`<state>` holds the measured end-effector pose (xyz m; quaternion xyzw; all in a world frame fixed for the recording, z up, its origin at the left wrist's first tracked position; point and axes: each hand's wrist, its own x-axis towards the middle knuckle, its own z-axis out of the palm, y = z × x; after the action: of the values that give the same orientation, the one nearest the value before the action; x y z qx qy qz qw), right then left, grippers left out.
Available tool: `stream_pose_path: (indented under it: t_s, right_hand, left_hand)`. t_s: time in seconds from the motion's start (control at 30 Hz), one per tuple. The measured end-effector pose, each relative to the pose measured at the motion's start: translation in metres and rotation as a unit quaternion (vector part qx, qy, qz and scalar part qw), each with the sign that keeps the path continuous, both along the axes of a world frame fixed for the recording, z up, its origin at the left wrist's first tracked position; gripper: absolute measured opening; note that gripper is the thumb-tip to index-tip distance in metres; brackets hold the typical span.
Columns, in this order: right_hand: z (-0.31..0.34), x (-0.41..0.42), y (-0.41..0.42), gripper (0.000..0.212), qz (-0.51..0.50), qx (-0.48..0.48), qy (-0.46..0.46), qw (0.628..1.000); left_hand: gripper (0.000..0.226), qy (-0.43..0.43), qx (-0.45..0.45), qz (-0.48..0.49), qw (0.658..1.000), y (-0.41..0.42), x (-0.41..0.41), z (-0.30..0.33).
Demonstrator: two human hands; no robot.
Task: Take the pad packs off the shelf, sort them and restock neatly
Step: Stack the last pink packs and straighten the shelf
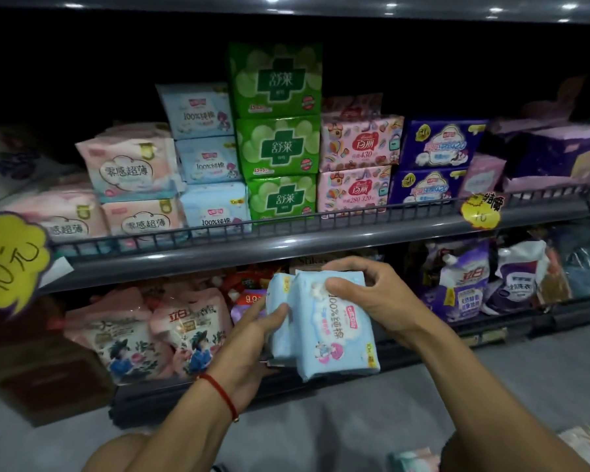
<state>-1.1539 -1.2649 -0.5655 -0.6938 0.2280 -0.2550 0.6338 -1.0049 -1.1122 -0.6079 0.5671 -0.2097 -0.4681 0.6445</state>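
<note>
Two soft pale-blue plastic pad packs point(321, 321) held upright side by side below the grey wire-fronted shelf point(286, 241), left hand point(252, 338) pinching the rear pack, right hand point(372, 294) curled over the front. Best squared edge to edge, printed faces forward, then set atop the matching pale-blue stack point(208, 158)

Pretty dim overall. Ceiling lights glint as white spots along the top shelf edge point(321, 8), and the back of the shelving sinks into black. Middle of the frame is fairly sharp; the left and right edges smear and bend from wide-angle distortion.
</note>
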Motion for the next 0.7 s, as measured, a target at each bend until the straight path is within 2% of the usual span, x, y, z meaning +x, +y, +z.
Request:
stream_pose_path:
  t_s: [0.1, 0.17, 0.23, 0.27, 0.4, 0.5, 0.57, 0.7]
  right_hand:
    - [0.0, 0.01, 0.005, 0.042, -0.006, -0.02, 0.014, 1.0]
    - [0.001, 0.018, 0.011, 0.045, -0.013, -0.038, 0.018, 0.999]
    - [0.002, 0.025, 0.015, 0.046, -0.027, -0.078, 0.016, 0.996]
    - [0.004, 0.029, 0.018, 0.047, -0.033, -0.104, 0.019, 0.994]
    - [0.012, 0.046, 0.029, 0.063, -0.042, -0.164, 0.026, 0.985]
    - [0.018, 0.05, 0.037, 0.071, -0.017, -0.096, -0.041, 0.994]
    - [0.017, 0.044, 0.038, 0.078, 0.011, -0.058, -0.047, 0.997]
    - [0.01, 0.041, 0.062, 0.088, 0.126, -0.044, 0.005, 0.991]
  left_hand:
    - [0.048, -0.01, -0.017, -0.033, 0.999, 0.008, -0.004, 0.007]
    - [0.073, -0.034, -0.038, -0.064, 0.997, 0.011, -0.006, 0.006]
    - [0.103, -0.016, -0.06, -0.075, 0.995, 0.012, -0.004, 0.0]
    - [0.109, 0.001, -0.075, -0.078, 0.994, 0.013, -0.002, -0.002]
    - [0.103, 0.041, -0.109, -0.036, 0.993, 0.02, 0.005, -0.005]
    - [0.107, 0.102, -0.156, -0.008, 0.982, 0.025, 0.012, 0.0]
    - [0.11, 0.123, -0.181, 0.023, 0.975, 0.031, 0.016, 0.008]
    - [0.107, 0.051, -0.237, 0.105, 0.965, 0.027, 0.027, 0.011]
